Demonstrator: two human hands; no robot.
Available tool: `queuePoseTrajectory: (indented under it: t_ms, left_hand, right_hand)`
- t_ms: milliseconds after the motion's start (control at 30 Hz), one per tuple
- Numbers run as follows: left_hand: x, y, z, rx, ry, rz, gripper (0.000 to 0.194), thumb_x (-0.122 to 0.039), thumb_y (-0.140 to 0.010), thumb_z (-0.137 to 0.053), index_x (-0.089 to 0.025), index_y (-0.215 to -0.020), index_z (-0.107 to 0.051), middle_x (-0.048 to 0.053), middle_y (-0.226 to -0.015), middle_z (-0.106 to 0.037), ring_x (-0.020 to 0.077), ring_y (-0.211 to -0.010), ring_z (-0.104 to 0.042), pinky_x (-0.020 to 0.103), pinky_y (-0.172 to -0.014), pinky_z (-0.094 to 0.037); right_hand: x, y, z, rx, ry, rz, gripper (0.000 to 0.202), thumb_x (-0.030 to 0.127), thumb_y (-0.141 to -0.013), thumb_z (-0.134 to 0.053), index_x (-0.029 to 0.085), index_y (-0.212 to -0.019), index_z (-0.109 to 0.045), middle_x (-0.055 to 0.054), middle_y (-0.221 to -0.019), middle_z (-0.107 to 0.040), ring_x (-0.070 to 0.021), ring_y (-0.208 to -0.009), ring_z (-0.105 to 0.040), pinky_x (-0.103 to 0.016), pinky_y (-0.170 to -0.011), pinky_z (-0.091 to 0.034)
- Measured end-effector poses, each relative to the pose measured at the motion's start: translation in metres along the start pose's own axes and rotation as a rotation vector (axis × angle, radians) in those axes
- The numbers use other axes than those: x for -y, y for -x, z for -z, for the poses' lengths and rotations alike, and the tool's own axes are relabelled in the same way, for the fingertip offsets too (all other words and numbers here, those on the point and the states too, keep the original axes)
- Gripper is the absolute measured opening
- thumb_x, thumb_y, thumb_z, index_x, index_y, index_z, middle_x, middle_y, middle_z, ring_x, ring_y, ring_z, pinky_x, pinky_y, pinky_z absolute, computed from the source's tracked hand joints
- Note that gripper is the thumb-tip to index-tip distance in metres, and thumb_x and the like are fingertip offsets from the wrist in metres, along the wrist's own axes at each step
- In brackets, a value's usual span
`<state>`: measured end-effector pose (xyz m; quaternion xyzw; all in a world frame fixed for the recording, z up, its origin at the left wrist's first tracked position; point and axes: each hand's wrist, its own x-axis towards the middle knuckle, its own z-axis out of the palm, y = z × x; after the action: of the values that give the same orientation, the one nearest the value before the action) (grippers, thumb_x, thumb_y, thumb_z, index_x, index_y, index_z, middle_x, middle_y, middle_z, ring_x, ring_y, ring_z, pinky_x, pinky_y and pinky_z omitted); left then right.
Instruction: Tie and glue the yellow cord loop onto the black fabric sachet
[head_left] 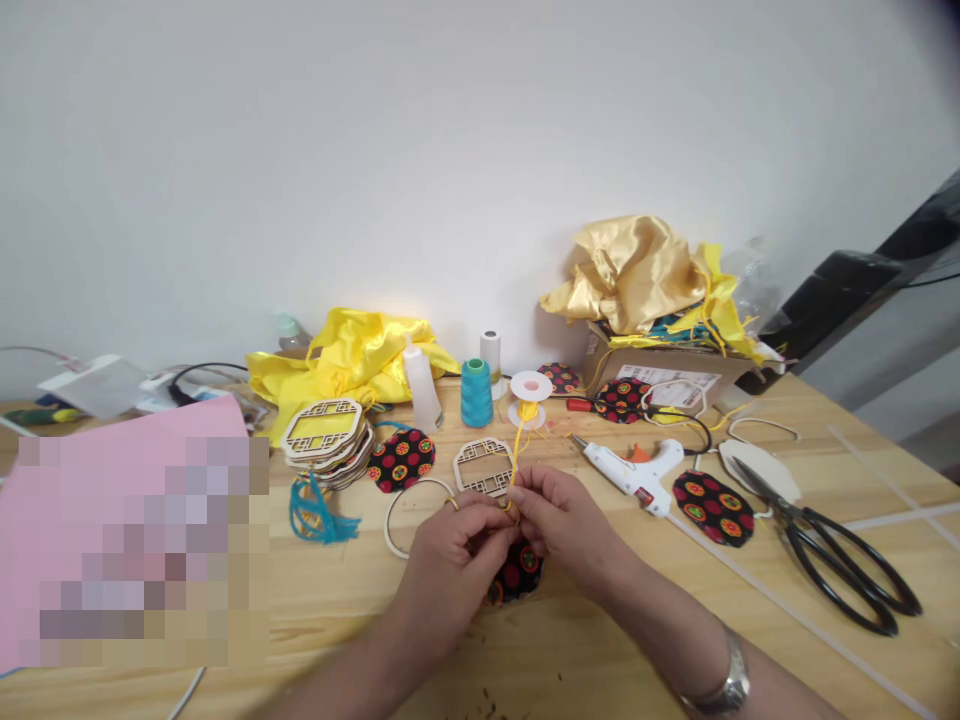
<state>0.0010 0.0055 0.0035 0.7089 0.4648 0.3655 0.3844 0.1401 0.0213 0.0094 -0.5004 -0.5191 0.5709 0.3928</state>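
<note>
Both my hands meet low in the middle of the view. A yellow cord [517,447] runs down to them from a white spool [531,386]. My left hand [466,545] pinches the cord near its looped end. My right hand [559,515] holds the same cord between thumb and fingertips. Just below the fingers lies a black fabric piece [517,572] with red and orange flowers, partly covered by my hands. A wooden lattice frame [482,467] sits just beyond them. Left of my left hand is a pale ring [391,520], partly hidden.
A white glue gun [637,470] and large black scissors [832,560] lie to the right. Stacked lattice frames [324,432], a teal tassel [322,510] and a pink sheet [127,470] are left. Behind stand a teal thread cone [477,395], a bottle [422,385] and a cardboard box [660,370].
</note>
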Motion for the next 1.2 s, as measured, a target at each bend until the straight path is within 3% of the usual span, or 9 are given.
queuePoseTrajectory:
  t_ms: [200, 367, 500, 667, 800, 900, 967, 1200]
  left_hand:
    - [0.000, 0.001, 0.004, -0.022, -0.055, -0.035, 0.014, -0.020, -0.081, -0.051, -0.019, -0.076, -0.065, 0.005, -0.086, -0.062, 0.0178, -0.081, -0.056, 0.030, -0.074, -0.045]
    - [0.003, 0.001, 0.007, -0.192, -0.197, -0.009, 0.006, -0.021, -0.079, -0.053, -0.020, -0.081, -0.059, 0.005, -0.085, -0.060, 0.0216, -0.088, -0.054, 0.038, -0.080, -0.043]
    - [0.005, 0.001, 0.002, -0.274, -0.136, -0.008, 0.034, -0.019, -0.077, -0.055, -0.020, -0.111, -0.049, 0.009, -0.114, -0.055, 0.0244, -0.109, -0.049, 0.043, -0.093, -0.038]
    - [0.007, 0.006, -0.002, -0.157, -0.003, -0.118, 0.055, -0.012, -0.076, -0.053, -0.025, -0.128, -0.040, 0.009, -0.141, -0.035, 0.0257, -0.124, -0.040, 0.042, -0.101, -0.035]
    - [0.009, 0.006, -0.003, -0.146, 0.066, -0.049, 0.051, -0.010, -0.076, -0.051, -0.025, -0.125, -0.047, 0.009, -0.136, -0.041, 0.0260, -0.118, -0.046, 0.042, -0.096, -0.040]
    - [0.009, 0.004, -0.001, -0.088, 0.183, 0.076, 0.046, -0.013, -0.078, -0.048, -0.023, -0.124, -0.047, 0.009, -0.115, -0.059, 0.0208, -0.089, -0.062, 0.037, -0.079, -0.050]
    - [0.006, 0.003, 0.001, -0.029, 0.253, 0.156, 0.042, -0.016, -0.081, -0.046, -0.022, -0.122, -0.048, 0.007, -0.098, -0.066, 0.0185, -0.078, -0.063, 0.034, -0.072, -0.051]
    - [-0.007, -0.003, 0.006, 0.012, 0.363, 0.236, 0.023, -0.024, -0.080, -0.052, -0.019, -0.099, -0.064, 0.005, -0.098, -0.068, 0.0209, -0.092, -0.061, 0.033, -0.083, -0.046]
  right_hand:
    - [-0.002, 0.000, 0.004, -0.009, 0.059, 0.055, 0.015, 0.024, -0.078, -0.046, 0.018, -0.065, -0.044, 0.007, -0.051, -0.038, -0.0073, -0.045, -0.034, -0.020, -0.045, -0.030]
    - [-0.002, 0.001, 0.004, -0.073, 0.234, 0.140, 0.014, 0.021, -0.080, -0.046, 0.018, -0.066, -0.047, 0.004, -0.057, -0.043, -0.0092, -0.053, -0.038, -0.022, -0.050, -0.031]
    - [-0.001, 0.001, 0.002, -0.082, 0.306, 0.189, 0.014, 0.018, -0.080, -0.045, 0.017, -0.068, -0.050, 0.001, -0.065, -0.052, -0.0117, -0.062, -0.045, -0.023, -0.057, -0.035]
    - [0.000, 0.005, -0.001, -0.060, 0.311, 0.201, 0.014, 0.015, -0.079, -0.045, 0.018, -0.067, -0.051, 0.002, -0.065, -0.053, -0.0112, -0.061, -0.046, -0.022, -0.058, -0.037]
    - [0.000, 0.007, -0.002, -0.040, 0.329, 0.198, 0.015, 0.014, -0.080, -0.045, 0.018, -0.067, -0.051, 0.003, -0.063, -0.053, -0.0105, -0.060, -0.046, -0.021, -0.057, -0.037]
    - [0.001, 0.007, -0.002, -0.036, 0.352, 0.207, 0.015, 0.014, -0.080, -0.045, 0.018, -0.067, -0.051, 0.003, -0.063, -0.053, -0.0107, -0.060, -0.047, -0.021, -0.057, -0.037]
    - [0.001, 0.006, -0.001, -0.038, 0.362, 0.208, 0.015, 0.015, -0.081, -0.045, 0.018, -0.068, -0.052, 0.002, -0.064, -0.054, -0.0110, -0.061, -0.047, -0.021, -0.057, -0.037]
    - [0.001, 0.007, 0.000, -0.076, 0.411, 0.193, 0.015, 0.018, -0.082, -0.046, 0.018, -0.069, -0.054, 0.001, -0.065, -0.055, -0.0122, -0.063, -0.047, -0.023, -0.058, -0.036]
